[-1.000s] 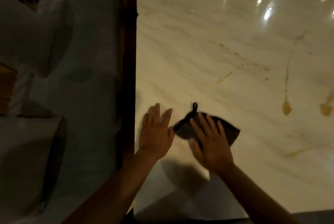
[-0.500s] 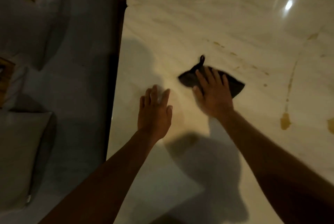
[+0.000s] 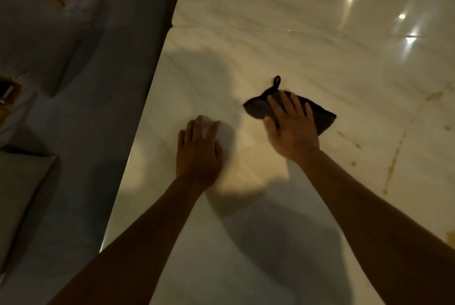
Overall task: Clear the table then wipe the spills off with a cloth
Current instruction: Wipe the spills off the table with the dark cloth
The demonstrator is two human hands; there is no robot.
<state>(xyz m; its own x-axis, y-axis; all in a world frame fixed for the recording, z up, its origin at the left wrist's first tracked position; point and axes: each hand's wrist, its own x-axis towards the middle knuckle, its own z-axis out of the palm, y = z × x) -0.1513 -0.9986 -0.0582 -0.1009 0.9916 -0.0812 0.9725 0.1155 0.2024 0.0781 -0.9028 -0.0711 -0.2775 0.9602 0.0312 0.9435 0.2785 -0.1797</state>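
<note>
Your right hand (image 3: 291,130) lies flat on the dark cloth (image 3: 290,109) at mid-frame on the counter (image 3: 270,21), fingers straight and slightly spread, pressing rather than pinching, likely so the whole palm bears down as the cloth wipes. Your left hand (image 3: 198,149) rests flat on the counter just left of it, fingers straight and close together, holding nothing, probably to brace you as you lean in with both arms stretched forward. The brown spills (image 3: 394,162) lie to the right of the cloth, not yet wiped.
</note>
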